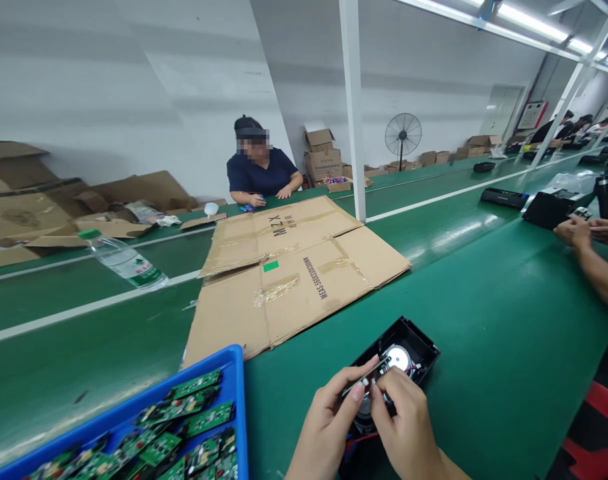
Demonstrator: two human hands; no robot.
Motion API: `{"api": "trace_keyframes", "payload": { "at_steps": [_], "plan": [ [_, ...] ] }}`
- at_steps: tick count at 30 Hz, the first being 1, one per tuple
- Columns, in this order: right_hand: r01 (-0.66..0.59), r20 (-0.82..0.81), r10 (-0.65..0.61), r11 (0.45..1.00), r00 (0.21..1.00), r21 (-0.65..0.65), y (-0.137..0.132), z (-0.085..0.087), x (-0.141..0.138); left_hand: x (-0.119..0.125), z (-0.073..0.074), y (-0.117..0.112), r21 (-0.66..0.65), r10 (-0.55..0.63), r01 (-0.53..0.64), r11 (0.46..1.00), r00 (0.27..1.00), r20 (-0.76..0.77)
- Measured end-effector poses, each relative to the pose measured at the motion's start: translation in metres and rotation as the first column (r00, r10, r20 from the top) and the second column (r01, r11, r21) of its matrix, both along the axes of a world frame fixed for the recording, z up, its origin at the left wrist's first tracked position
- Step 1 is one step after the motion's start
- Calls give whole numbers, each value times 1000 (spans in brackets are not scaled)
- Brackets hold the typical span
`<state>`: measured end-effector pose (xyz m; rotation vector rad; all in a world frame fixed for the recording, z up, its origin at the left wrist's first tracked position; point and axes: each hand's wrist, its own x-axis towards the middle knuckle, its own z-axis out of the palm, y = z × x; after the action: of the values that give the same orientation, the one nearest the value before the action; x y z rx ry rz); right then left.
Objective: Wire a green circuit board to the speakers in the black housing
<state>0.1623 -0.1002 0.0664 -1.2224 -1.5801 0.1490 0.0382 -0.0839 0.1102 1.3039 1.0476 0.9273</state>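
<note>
Left hand [329,427] and right hand [407,433] both pinch a small circuit board [367,381] over black housing [401,350]; keep it level, seat beside speaker [398,358], mind wires

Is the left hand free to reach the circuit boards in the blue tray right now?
Probably not yet: the left hand is pinching a small part over the black housing. The green mat toward the blue tray looks unobstructed.

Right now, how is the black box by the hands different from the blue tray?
The black box is small and holds a round silver speaker; the blue tray is bigger and heaped with green circuit boards. The left hand and right hand work at the black box; nobody touches the tray. Both sit open-topped on the green table.
</note>
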Motion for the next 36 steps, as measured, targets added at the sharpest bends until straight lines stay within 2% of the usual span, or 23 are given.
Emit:
{"api": "trace_keyframes", "payload": {
  "at_steps": [4, 10, 14, 17, 19, 21, 23, 25, 27, 29, 32, 36],
  "plan": [
    [3, 18, -3, 1000, 1000, 14, 0, -1, 0, 0, -5, 1, 20, 6, -6, 1000, 1000, -25],
    [-33, 31, 31, 998, 999, 46, -1, 2, 2, 1, -3, 2, 25, -8, 8, 1000, 1000, -12],
    [-58, 52, 57, 998, 997, 11, 2, -3, 2, -3, 3, 4, -14, -28, 28, 1000, 999, -19],
    [-131, 143, 140, 989, 980, -68, 4, 0, 6, -15, 11, 7, -22, -79, 77, 997, 990, -114],
    [-232, 179, 265, 955, 947, -187, 4, 10, 16, -26, 16, 9, -91, -144, 133, 987, 982, -124],
    [-318, 187, 380, 901, 906, -294, 3, 24, 31, -39, 19, 10, -195, -212, 206, 959, 977, -10],
    [-343, 259, 447, 867, 856, -362, 4, 36, 48, -51, 21, 11, -250, -224, 248, 936, 967, 120],
    [-331, 385, 503, 839, 774, -431, 9, 43, 62, -60, 22, 10, -247, -202, 237, 940, 967, 157],
    [-340, 459, 587, 788, 667, -514, 16, 41, 68, -66, 25, 9, -248, -193, 230, 941, 968, 163],
    [-359, 479, 643, 749, 597, -557, 23, 33, 68, -67, 29, 7, -271, -231, 279, 921, 953, 194],
    [-350, 480, 641, 748, 598, -564, 30, 21, 63, -64, 36, 5, -303, -324, 398, 866, 908, 265],
    [-302, 509, 587, 788, 630, -536, 33, 16, 56, -53, 39, 0, -335, -345, 430, 838, 895, 284]
  ]
}}
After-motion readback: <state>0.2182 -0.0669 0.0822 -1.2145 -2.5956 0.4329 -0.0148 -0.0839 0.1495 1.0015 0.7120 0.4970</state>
